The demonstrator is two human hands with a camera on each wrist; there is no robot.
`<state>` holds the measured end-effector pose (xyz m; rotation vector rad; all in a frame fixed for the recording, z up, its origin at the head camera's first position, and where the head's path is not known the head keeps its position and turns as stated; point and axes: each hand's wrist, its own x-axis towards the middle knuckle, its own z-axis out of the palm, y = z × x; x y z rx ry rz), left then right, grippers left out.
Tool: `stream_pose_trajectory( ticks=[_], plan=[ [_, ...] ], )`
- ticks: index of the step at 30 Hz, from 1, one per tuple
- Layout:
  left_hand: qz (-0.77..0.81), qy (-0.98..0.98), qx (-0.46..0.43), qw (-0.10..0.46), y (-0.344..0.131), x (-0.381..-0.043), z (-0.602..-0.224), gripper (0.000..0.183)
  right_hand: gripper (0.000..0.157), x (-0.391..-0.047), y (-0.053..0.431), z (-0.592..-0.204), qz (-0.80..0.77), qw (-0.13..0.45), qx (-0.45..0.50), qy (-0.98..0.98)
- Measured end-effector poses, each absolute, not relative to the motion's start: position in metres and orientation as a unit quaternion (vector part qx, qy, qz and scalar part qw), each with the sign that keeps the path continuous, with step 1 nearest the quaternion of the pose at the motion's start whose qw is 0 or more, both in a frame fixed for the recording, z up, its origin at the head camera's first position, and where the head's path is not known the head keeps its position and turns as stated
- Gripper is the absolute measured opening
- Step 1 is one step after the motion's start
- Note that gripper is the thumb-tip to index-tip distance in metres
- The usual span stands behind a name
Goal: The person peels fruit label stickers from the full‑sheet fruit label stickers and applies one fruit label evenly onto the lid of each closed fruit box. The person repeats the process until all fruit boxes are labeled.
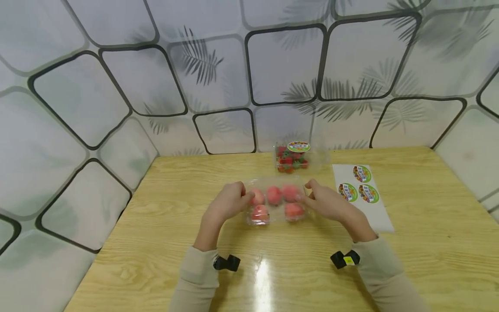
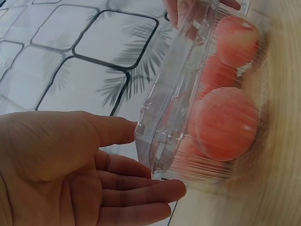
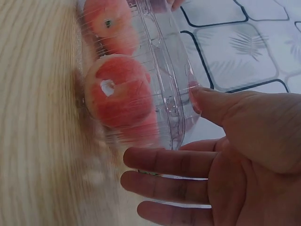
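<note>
A clear plastic clamshell box (image 1: 277, 214) with several red-pink peaches (image 1: 274, 196) in it lies on the table, its lid down over them. At its left end my left hand (image 1: 229, 200) pinches the lid's edge; in the left wrist view the thumb is on the rim and the lower fingers extend along the side. My right hand (image 1: 330, 202) pinches the opposite end in like manner, thumb on the lid edge, the other fingers fairly straight in the right wrist view. Both index fingers are partly hidden. Peaches (image 2: 228, 123) show through the ribbed side.
Behind stands a clear box of strawberries (image 1: 286, 161) bearing an oval label (image 1: 299, 146). To the right lies a white sheet (image 1: 376, 219) with three round fruit stickers (image 1: 368, 193). The wooden table (image 1: 156, 242) meets a patterned wall covering (image 1: 286, 65) at the back.
</note>
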<state>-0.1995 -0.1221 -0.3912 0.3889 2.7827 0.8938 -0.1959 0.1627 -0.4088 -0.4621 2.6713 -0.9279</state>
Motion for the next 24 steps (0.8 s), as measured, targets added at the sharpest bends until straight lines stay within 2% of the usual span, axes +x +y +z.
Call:
stream_pose_trajectory(
  ticks=[9, 14, 19, 24],
  plan=[
    [0.298, 0.935, 0.169, 0.091, -0.101, -0.195, -0.392, 0.024, 0.064, -0.179, 0.181, -0.395, -0.284, 0.146, -0.152, 0.935],
    [0.304, 0.931, 0.180, 0.096, -0.093, -0.193, -0.395, 0.025, 0.058, -0.178, 0.191, -0.390, -0.268, 0.156, -0.165, 0.936],
    [0.300, 0.934, 0.172, 0.088, -0.088, -0.191, -0.397, 0.026, 0.048, -0.178, 0.195, -0.389, -0.252, 0.139, -0.186, 0.939],
    [0.283, 0.945, 0.145, 0.072, -0.078, -0.189, -0.401, 0.030, 0.052, -0.176, 0.196, -0.390, -0.254, 0.140, -0.185, 0.939]
  ],
)
